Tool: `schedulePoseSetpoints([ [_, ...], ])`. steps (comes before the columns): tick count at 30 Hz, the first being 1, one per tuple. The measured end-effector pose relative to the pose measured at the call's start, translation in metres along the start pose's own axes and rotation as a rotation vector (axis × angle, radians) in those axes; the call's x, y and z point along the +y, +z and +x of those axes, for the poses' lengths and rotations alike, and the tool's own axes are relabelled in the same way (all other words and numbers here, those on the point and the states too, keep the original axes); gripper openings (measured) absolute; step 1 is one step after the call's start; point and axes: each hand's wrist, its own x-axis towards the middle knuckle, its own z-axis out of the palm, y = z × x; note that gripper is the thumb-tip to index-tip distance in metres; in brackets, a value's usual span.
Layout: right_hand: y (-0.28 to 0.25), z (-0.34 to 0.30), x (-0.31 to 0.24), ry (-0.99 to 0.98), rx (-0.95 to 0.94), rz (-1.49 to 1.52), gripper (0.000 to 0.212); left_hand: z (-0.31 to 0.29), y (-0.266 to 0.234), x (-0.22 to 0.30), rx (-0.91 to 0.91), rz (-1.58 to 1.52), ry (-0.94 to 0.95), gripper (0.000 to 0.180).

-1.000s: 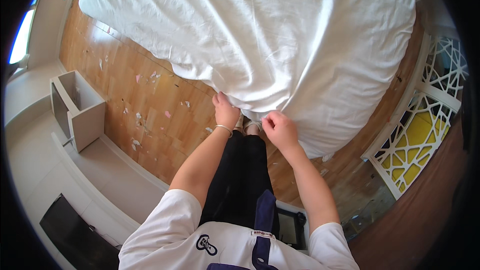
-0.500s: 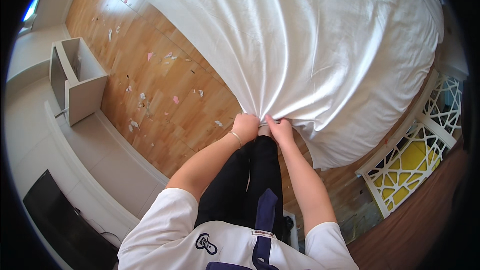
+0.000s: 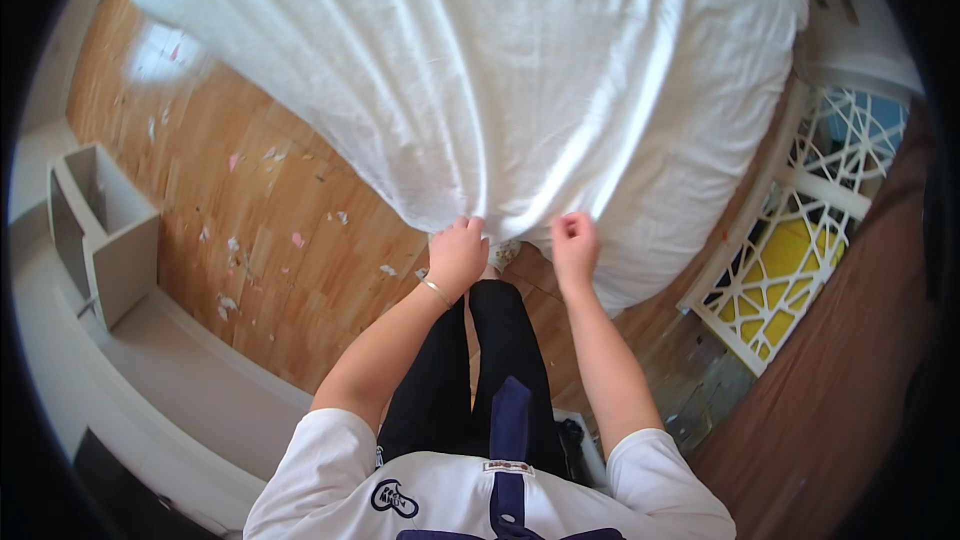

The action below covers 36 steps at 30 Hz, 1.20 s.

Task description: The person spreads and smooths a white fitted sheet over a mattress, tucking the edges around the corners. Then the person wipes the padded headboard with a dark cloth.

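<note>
A white sheet point(image 3: 560, 70) covers the bed ahead of me and hangs down over its near side in long folds. My left hand point(image 3: 459, 254) is closed on the sheet's near edge, with a thin bangle at the wrist. A short way to the right, my right hand point(image 3: 575, 248) is curled closed on the same edge. Between the two hands the cloth sags a little. Below it one of my feet, in a light patterned shoe point(image 3: 503, 258), partly shows.
Scraps of white and pink paper point(image 3: 298, 239) lie scattered over the wooden floor point(image 3: 260, 130) to the left. An open white cabinet point(image 3: 120, 250) stands beyond them. At the right is a white lattice panel point(image 3: 770, 290) with yellow behind it, beside a brown surface point(image 3: 830, 380).
My hands have moved apart along the sheet's edge, and the tight gather between them has loosened into wider folds. The view has shifted, bringing the shoe into sight.
</note>
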Motion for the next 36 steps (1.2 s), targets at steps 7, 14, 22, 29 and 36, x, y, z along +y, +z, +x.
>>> schedulePoseSetpoints([
  [7,-0.09,0.058,0.062,-0.099,0.234,-0.546,0.036,0.035,-0.008,0.124,-0.122,-0.131,0.293,0.022],
  [14,-0.126,0.085,0.113,-0.397,-0.136,-0.552,0.008,0.051,0.054,0.161,-0.021,0.006,0.104,0.016],
  [22,-0.202,0.092,0.143,-0.374,0.115,-0.237,0.039,0.022,0.063,0.226,-0.089,0.14,0.18,0.011],
  [29,-0.214,0.112,0.194,-0.476,-0.037,-0.382,0.016,0.031,0.144,0.326,0.083,0.047,0.228,0.043],
  [36,-0.248,0.102,0.194,-0.579,-0.167,-0.25,0.01,0.055,0.178,0.339,-0.081,0.414,0.33,0.011],
])
